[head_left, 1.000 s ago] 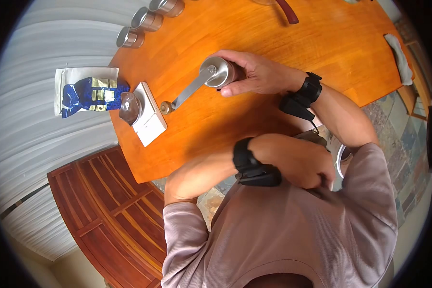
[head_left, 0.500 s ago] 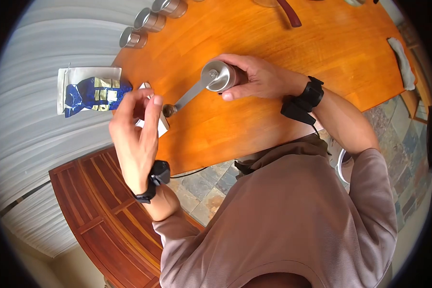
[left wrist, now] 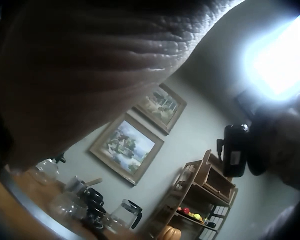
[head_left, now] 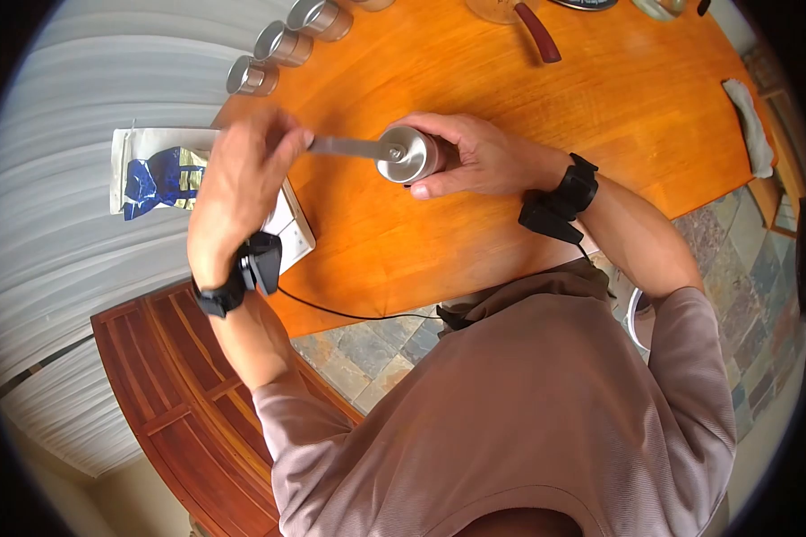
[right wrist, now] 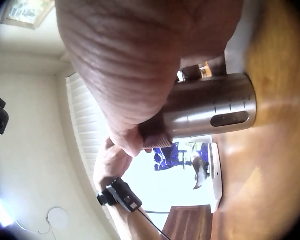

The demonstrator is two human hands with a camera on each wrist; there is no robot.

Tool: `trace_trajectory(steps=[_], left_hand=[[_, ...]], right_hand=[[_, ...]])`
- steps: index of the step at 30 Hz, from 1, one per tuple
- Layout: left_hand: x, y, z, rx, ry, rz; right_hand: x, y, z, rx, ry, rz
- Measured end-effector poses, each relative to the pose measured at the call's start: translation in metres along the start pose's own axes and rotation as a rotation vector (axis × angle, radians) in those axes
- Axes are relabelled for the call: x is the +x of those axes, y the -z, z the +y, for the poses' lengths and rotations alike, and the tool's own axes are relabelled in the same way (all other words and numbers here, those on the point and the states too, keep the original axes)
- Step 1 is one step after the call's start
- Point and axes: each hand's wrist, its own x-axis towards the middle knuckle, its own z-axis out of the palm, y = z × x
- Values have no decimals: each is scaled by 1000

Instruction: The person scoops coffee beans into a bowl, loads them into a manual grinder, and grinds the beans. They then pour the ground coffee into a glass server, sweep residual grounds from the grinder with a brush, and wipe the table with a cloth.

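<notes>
A steel hand grinder (head_left: 414,159) stands on the wooden table, its cylinder upright on its base, also visible in the right wrist view (right wrist: 205,112). My right hand (head_left: 488,159) curls round its body, with the thumb on the near side. From the lid, the flat crank (head_left: 349,147) points left to my left hand (head_left: 242,174), whose thumb and fingers pinch its outer end; the knob is hidden there. The palm of my left hand (left wrist: 90,75) fills much of the left wrist view. Beneath my left forearm lies a white scale (head_left: 289,234), partly covered.
A blue and white bag (head_left: 157,183) is beyond my left hand. Steel cups (head_left: 282,45) line the far left edge. A dark red handle (head_left: 537,34) lies at the back, and a grey cloth (head_left: 749,125) at the right edge. A cable (head_left: 358,316) hangs by my left wrist.
My left hand has come from near my torso, out left to the crank's end, and now pinches it. The crank has swung away from me. My right hand keeps its hold on the grinder.
</notes>
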Motion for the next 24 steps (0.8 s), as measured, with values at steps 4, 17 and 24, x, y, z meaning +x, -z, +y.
trace_trajectory(steps=[4, 17, 24], left_hand=[[40, 2, 21, 83, -225, 148], [-60, -4, 99, 31, -649, -217], [-28, 24, 19, 89, -129, -239]], right_hand=[[-1, 2, -4, -17, -27, 1], [-2, 3, 1, -116, 128, 143], [-1, 5, -2, -71, 29, -16]])
